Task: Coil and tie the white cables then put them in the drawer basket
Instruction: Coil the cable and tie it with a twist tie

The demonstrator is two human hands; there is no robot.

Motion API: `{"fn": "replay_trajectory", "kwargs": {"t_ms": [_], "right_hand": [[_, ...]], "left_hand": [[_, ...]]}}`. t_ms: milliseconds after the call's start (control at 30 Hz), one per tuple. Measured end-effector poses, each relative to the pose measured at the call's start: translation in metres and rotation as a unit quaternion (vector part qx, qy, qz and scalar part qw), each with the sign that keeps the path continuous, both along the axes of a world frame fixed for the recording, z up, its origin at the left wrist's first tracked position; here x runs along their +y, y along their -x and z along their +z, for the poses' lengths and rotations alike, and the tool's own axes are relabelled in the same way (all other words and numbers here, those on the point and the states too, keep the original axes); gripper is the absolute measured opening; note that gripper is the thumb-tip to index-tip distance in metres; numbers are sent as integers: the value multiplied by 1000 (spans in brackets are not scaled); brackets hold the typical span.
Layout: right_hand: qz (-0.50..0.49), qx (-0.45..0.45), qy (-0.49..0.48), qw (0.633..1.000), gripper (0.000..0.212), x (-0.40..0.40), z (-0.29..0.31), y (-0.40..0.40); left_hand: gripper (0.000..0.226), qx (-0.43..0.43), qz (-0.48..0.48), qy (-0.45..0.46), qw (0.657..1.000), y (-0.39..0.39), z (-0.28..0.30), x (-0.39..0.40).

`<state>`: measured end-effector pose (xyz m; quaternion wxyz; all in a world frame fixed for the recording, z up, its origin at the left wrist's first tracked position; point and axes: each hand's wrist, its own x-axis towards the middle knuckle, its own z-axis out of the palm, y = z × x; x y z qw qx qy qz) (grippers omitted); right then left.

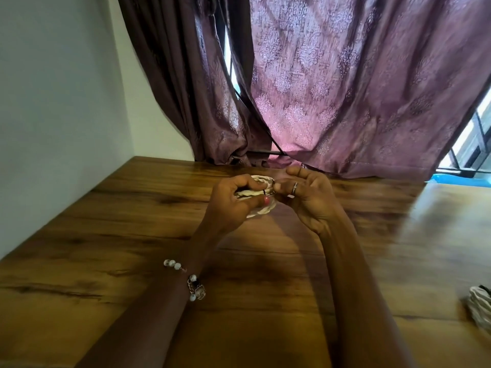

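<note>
Holding a coiled white cable (pixel 256 194) above the wooden worktop (pixel 111 251), just in front of the purple curtain (pixel 332 83). Left hand (pixel 231 201) curled round the coil, thumb on top and fingers underneath, grip firmly closed on the bundle. Right hand (pixel 305 193) just beside it, palm up, fingertips (pixel 277 186) pinching something thin and dark at the coil's right edge; looks like a thin dark tie (pixel 267 192) crossing the strands, too small to say exactly what. Ring (pixel 294 187) on one right finger. Beaded bracelet (pixel 190 281) on the left wrist, hanging loosely.

Cable raised off the worktop, between the two hands, its loops showing both above and below the left fingers. Both forearms reaching forward from the bottom edge, casting a dark shadow on the wood beneath.

Lying at the far right edge of the worktop, well apart from the hands, another bundle of white cable (pixel 479 305), partly cut off by the frame. White wall (pixel 53 88) on the left, meeting the worktop's left edge. Bright window gap (pixel 467 144) behind the curtain at the right. No drawer basket in view.
</note>
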<state>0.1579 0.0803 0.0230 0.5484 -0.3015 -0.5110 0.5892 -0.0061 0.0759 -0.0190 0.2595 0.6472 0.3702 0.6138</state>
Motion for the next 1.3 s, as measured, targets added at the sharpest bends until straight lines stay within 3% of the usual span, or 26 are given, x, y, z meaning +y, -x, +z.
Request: {"fn": "replay_trajectory", "kwargs": {"t_ms": [233,500,933,1300], "right_hand": [[-4,-93,-44,995,45,0,0,-4],[-21,-175,-65,982,47,-4,2,-2],[-44,-321,-118,939,51,-2,-1,1],[-79,-347,-177,917,49,-2,-2,5]], "left_hand": [[27,58,28,-52,997,-1,-4,2],[51,111,25,-89,989,-2,6,-8],[49,224,26,-135,965,5,8,-2],[50,252,43,-142,956,13,6,4]]}}
